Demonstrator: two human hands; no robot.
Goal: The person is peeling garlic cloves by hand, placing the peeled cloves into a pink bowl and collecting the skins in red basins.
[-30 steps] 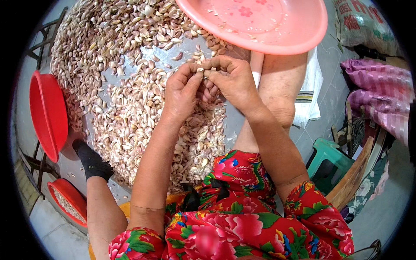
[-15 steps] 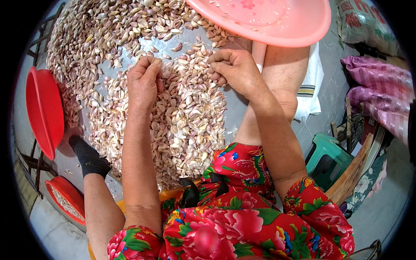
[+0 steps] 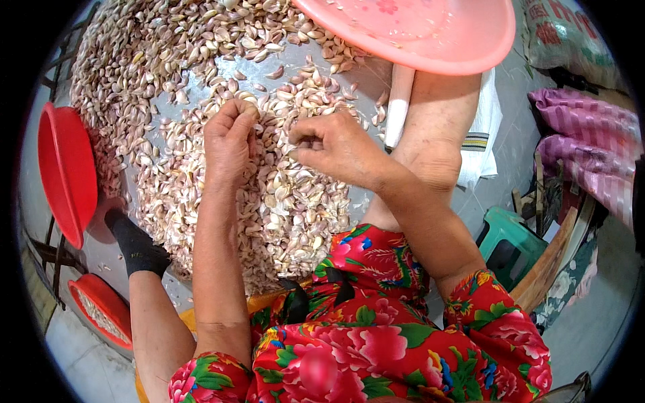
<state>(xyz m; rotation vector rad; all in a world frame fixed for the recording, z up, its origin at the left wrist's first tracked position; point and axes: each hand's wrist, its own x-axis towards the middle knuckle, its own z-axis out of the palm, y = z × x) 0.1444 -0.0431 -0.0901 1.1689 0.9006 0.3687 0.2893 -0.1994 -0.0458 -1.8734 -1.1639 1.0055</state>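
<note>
A thick spread of garlic cloves (image 3: 299,201) lies under both hands, with loose skins among them. My left hand (image 3: 228,138) hovers over the middle of the spread, its thumb and fingers pinched together. Whatever is in that pinch, if anything, is too small and hidden to name. Just right of it, my right hand (image 3: 339,148) reaches in above the cloves. Its fingers are loosely curled, thumb tip and forefinger apart, with nothing visible between them.
A pink basin (image 3: 430,57) overhangs the far right. Two red basins stand at the left, an upper one (image 3: 74,174) and a lower one (image 3: 94,285) holding pale pieces. A green plastic stool (image 3: 514,235), purple striped cloth (image 3: 588,124) and a printed sack (image 3: 564,40) are at the right.
My right hand has moved left and slightly nearer, over the cloves towards my left hand. This uncovers several cloves below the pink basin. My left hand has shifted slightly right, still pinched.
</note>
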